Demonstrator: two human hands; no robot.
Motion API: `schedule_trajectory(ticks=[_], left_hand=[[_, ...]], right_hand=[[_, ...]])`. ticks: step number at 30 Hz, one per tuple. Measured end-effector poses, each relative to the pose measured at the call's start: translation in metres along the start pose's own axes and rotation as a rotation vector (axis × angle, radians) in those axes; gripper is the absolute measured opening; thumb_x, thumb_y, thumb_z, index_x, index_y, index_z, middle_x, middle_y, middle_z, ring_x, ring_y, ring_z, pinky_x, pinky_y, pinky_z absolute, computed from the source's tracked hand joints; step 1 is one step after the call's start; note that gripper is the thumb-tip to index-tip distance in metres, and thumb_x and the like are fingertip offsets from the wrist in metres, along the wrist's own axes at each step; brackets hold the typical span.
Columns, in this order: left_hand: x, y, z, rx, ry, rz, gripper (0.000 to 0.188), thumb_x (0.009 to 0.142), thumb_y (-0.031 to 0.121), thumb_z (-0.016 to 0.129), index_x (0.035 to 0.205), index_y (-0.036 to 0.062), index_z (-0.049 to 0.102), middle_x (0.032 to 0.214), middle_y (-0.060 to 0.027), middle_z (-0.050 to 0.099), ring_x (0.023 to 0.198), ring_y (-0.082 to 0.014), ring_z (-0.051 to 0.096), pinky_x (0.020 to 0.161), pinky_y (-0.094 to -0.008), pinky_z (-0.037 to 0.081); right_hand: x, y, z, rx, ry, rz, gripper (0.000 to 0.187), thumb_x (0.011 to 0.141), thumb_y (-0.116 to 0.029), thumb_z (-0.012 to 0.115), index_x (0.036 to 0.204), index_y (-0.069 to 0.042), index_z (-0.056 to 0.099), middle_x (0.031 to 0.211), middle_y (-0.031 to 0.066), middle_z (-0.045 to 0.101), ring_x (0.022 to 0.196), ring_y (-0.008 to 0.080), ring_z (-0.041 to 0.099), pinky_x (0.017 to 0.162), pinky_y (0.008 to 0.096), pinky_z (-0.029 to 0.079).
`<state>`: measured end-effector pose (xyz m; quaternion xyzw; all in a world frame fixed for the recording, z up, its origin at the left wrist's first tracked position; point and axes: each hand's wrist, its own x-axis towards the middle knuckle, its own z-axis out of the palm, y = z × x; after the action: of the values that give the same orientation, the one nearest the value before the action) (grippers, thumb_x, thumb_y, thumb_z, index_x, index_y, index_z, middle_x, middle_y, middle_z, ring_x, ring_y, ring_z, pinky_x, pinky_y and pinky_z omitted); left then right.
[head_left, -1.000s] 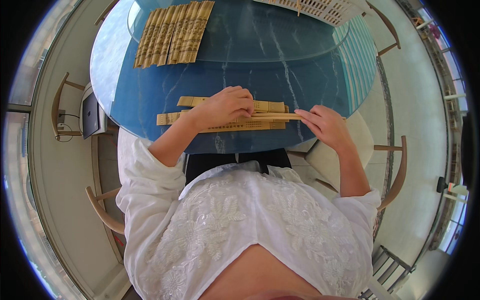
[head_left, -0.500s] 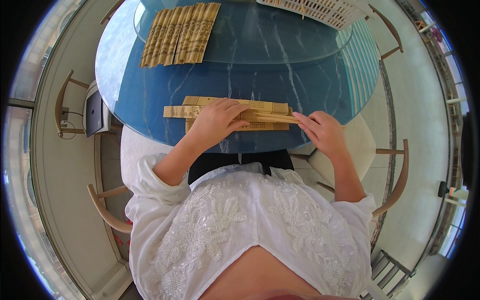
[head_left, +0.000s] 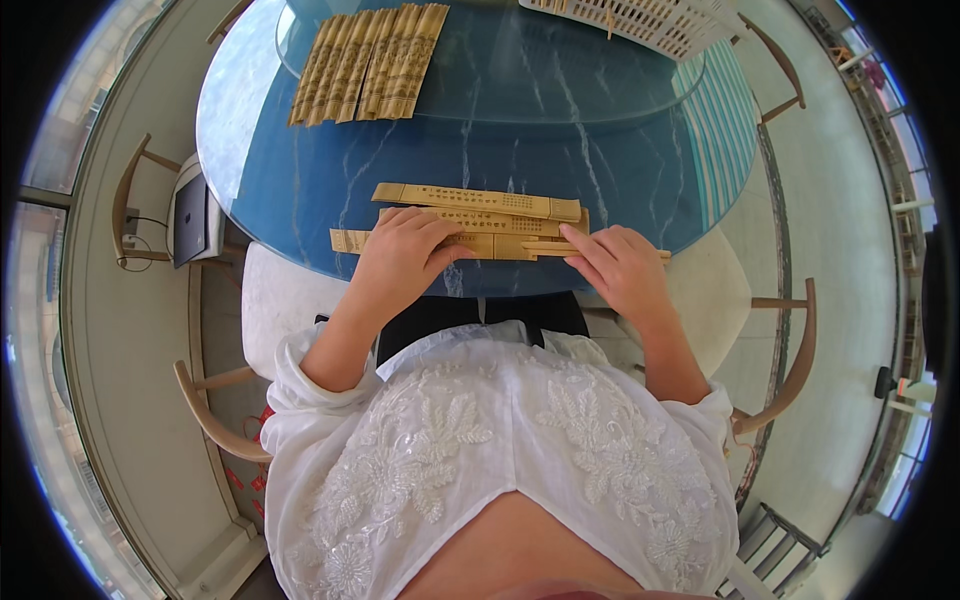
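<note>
Several flat tan paper chopstick sleeves with dark print lie at the table's near edge. The topmost sleeve (head_left: 478, 200) is slightly apart from the middle sleeve (head_left: 500, 222). My left hand (head_left: 395, 255) lies over the left part of the lower sleeve (head_left: 345, 240), fingers on one side and thumb on the other, gripping it. My right hand (head_left: 622, 268) closes at the right ends, with a pair of light wooden chopsticks (head_left: 545, 249) between fingers and thumb. Its index tip touches the middle sleeve's end. The chopsticks stick out past both sides of the hand.
A row of filled printed sleeves (head_left: 370, 65) lies at the far left on a glass turntable (head_left: 520, 95). A white perforated basket (head_left: 640, 25) stands at the far right. The blue marbled table (head_left: 640, 165) has a rounded edge. A laptop (head_left: 190, 220) rests on a chair.
The stacked sleeves have spread apart, with the topmost one now separate. My right hand has come left and the chopsticks lie lower, along the bottom sleeve. My left hand has shifted slightly left.
</note>
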<state>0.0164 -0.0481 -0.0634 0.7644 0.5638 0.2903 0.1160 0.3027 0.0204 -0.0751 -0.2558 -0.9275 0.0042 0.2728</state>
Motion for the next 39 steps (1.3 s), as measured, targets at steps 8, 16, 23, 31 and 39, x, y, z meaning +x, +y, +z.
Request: schedule_trajectory(ticks=[8,16,23,31,39], left_hand=[[0.011,0.011,-0.001,-0.358,-0.356,-0.245,0.016,0.084,0.012,0.071,0.094,-0.0004,0.069,0.077,-0.0106,0.067,0.066,-0.0197,0.062,0.061,-0.0294,0.049],[0.0,-0.006,-0.012,-0.614,-0.406,-0.517,0.018,0.087,0.011,0.072,0.096,-0.0042,0.068,0.076,-0.0057,0.066,0.066,-0.0112,0.06,0.059,-0.0239,0.047],[0.0,-0.015,-0.001,-0.685,-0.436,-0.502,0.02,0.087,0.011,0.072,0.097,-0.0051,0.068,0.077,-0.005,0.065,0.066,-0.01,0.06,0.059,-0.023,0.048],[0.005,-0.02,-0.002,-0.762,-0.516,-0.515,0.02,0.089,0.012,0.071,0.096,-0.0058,0.068,0.076,-0.0045,0.065,0.065,-0.0089,0.061,0.057,-0.0215,0.048],[0.024,-0.005,0.003,-0.755,-0.594,-0.485,0.02,0.089,0.013,0.07,0.098,-0.0053,0.069,0.076,-0.0038,0.065,0.065,-0.0085,0.061,0.059,-0.0218,0.047]], right_hand=[[0.012,-0.009,0.001,-0.002,-0.059,-0.088,0.04,0.08,-0.023,0.074,0.116,-0.008,0.066,0.079,0.0021,0.056,0.074,0.0194,0.057,0.066,0.0331,0.048],[-0.011,0.013,-0.027,0.491,0.178,0.724,0.027,0.09,-0.017,0.068,0.111,-0.001,0.069,0.081,0.0063,0.067,0.067,0.0122,0.06,0.062,0.0255,0.048],[-0.027,0.012,-0.008,1.187,0.439,1.072,0.021,0.094,-0.013,0.064,0.105,0.004,0.069,0.082,0.0066,0.066,0.065,0.0103,0.057,0.062,0.0238,0.048],[-0.029,0.002,-0.002,1.353,0.612,1.06,0.018,0.092,-0.007,0.065,0.106,0.004,0.068,0.085,0.0071,0.067,0.07,0.0121,0.061,0.067,0.0269,0.052],[-0.018,-0.025,0.025,1.477,0.383,1.019,0.017,0.092,-0.006,0.065,0.105,0.003,0.068,0.086,0.0081,0.069,0.076,0.0148,0.067,0.075,0.029,0.057]])
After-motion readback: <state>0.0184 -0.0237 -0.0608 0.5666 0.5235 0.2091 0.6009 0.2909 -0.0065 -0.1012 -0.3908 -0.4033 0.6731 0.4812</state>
